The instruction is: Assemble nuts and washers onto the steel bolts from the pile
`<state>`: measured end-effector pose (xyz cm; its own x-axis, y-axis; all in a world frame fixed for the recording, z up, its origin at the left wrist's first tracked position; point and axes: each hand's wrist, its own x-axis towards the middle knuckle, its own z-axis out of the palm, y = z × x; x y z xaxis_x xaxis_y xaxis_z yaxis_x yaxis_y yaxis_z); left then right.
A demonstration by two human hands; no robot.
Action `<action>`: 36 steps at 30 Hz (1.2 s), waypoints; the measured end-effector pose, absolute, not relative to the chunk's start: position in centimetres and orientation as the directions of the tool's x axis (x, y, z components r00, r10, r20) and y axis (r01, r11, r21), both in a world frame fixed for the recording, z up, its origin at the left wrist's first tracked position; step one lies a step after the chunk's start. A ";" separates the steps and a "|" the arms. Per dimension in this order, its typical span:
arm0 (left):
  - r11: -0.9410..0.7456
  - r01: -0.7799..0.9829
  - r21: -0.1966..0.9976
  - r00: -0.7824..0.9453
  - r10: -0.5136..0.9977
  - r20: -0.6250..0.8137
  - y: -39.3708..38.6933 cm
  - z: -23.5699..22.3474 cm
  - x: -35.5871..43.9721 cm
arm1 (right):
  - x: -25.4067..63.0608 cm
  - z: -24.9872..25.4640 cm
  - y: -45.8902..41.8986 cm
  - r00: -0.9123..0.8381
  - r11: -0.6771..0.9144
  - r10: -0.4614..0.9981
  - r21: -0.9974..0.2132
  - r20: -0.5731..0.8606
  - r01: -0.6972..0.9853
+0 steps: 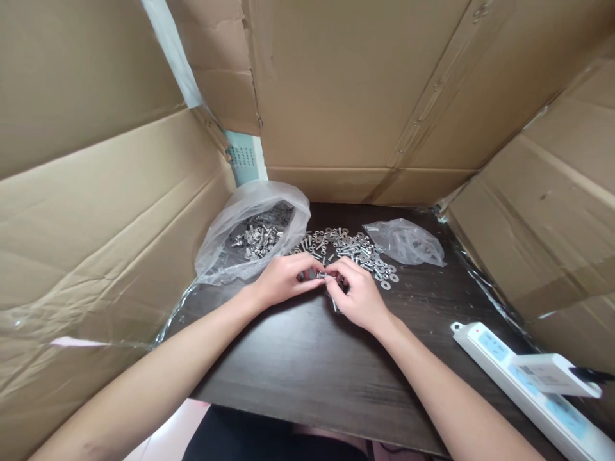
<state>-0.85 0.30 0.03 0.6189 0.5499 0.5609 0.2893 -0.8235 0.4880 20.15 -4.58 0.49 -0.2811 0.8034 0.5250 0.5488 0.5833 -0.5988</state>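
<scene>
My left hand point(283, 278) and my right hand point(355, 294) meet over the dark table point(307, 358), fingers pinched together on a small metal bolt point(321, 275) held between them. Another bolt point(333, 302) sticks down from under my right hand. Just behind the hands lies a loose pile of bolts, nuts and washers point(353, 250). To the left, an open clear plastic bag point(250, 230) holds several more metal fasteners.
A crumpled clear bag point(406, 242) lies right of the pile. A white power strip point(528, 378) with a plug in it lies at the table's right edge. Cardboard walls point(96, 211) close in the left, back and right sides.
</scene>
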 end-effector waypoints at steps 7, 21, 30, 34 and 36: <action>-0.812 0.302 0.499 0.617 0.565 0.547 0.3 0.0 -0.9 | 20.1 0.4 -4.5 -0.288 0.583 0.804 -0.596 0.521 0.552; -0.816 0.308 0.489 0.621 0.562 0.547 0.4 -0.1 -0.9 | 20.1 0.5 -4.6 -0.283 0.579 0.807 -0.601 0.518 0.551; -0.813 0.315 0.489 0.628 0.565 0.535 0.4 0.0 -1.0 | 20.1 0.5 -4.6 -0.284 0.582 0.804 -0.595 0.523 0.554; -0.820 0.307 0.483 0.636 0.554 0.538 0.5 0.1 -1.0 | 20.1 0.5 -4.6 -0.283 0.579 0.807 -0.597 0.518 0.556; -0.823 0.305 0.480 0.637 0.550 0.540 0.5 0.1 -1.0 | 20.1 0.5 -4.6 -0.286 0.578 0.807 -0.596 0.516 0.557</action>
<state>-1.05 0.47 0.12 0.6371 0.5505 0.5396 0.3047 -0.8228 0.4797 20.10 -4.56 0.51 -0.2861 0.8074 0.5160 0.5570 0.5783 -0.5961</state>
